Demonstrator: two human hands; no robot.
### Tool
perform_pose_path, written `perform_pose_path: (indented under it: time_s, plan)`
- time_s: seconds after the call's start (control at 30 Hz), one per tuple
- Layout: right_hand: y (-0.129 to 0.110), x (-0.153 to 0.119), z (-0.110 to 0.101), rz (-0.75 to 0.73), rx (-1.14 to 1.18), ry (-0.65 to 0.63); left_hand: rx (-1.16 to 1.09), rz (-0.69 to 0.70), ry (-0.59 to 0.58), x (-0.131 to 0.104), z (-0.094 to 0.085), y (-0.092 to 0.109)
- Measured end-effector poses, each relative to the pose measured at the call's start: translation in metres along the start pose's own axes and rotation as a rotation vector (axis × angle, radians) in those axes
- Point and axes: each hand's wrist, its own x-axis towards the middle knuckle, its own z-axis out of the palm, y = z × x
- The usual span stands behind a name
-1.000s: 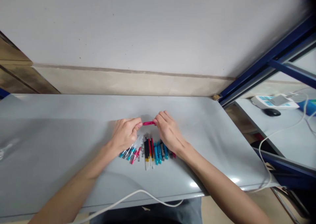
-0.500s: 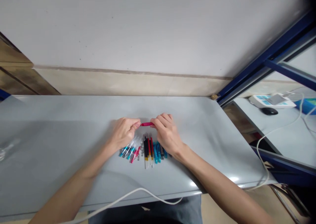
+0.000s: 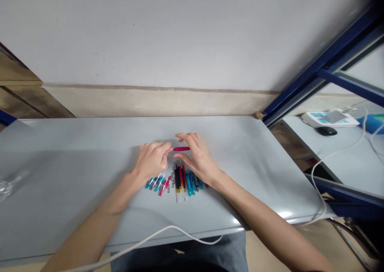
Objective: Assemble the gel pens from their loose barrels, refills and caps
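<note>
My left hand (image 3: 153,158) is closed on one end of a pink pen part (image 3: 181,149), which points to the right above the desk. Around its other end my right hand (image 3: 199,156) is open, thumb and fingers apart. Below the hands lie clear pen barrels (image 3: 158,183) with blue, dark and pink grips. Beside them is a row of ink refills (image 3: 180,180) with black and red tubes. Blue and dark pen caps or grips (image 3: 192,183) lie under my right wrist, partly hidden by it.
The grey desk (image 3: 75,192) meets a wall at the back. A crumpled clear plastic piece (image 3: 6,189) lies at far left. A white cable (image 3: 156,237) crosses the front edge. On the right, past a blue frame (image 3: 288,92), are a black mouse (image 3: 327,131) and a white device (image 3: 318,119).
My right hand has opened from its grip on the pink pen part, its fingers spreading around it. My left hand still holds the other end.
</note>
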Motion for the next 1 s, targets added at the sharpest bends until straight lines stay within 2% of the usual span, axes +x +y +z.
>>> perform_pose_path:
  time_s: [0.23, 0.37, 0.53, 0.67, 0.83, 1.0]
  plan:
    - [0.001, 0.0, 0.003, -0.01, 0.003, -0.071, 0.017, 0.035, 0.026, -0.001, 0.0, 0.001]
    - [0.006, -0.001, 0.008, -0.005, -0.074, -0.122, 0.016, 0.035, 0.017, 0.0, 0.0, 0.001]
    - [0.006, 0.0, 0.007, -0.047, -0.201, -0.067, 0.052, 0.007, 0.0, -0.001, 0.0, 0.003]
    - [0.003, 0.001, 0.006, -0.079, -0.201, -0.089, 0.069, 0.007, -0.003, 0.0, 0.0, 0.004]
    - [0.009, 0.0, 0.011, -0.057, -0.15, 0.003, 0.08, 0.002, -0.019, -0.001, -0.001, 0.004]
    - [0.014, -0.002, 0.009, -0.012, -0.151, -0.015, 0.047, 0.035, 0.032, -0.001, 0.001, 0.001]
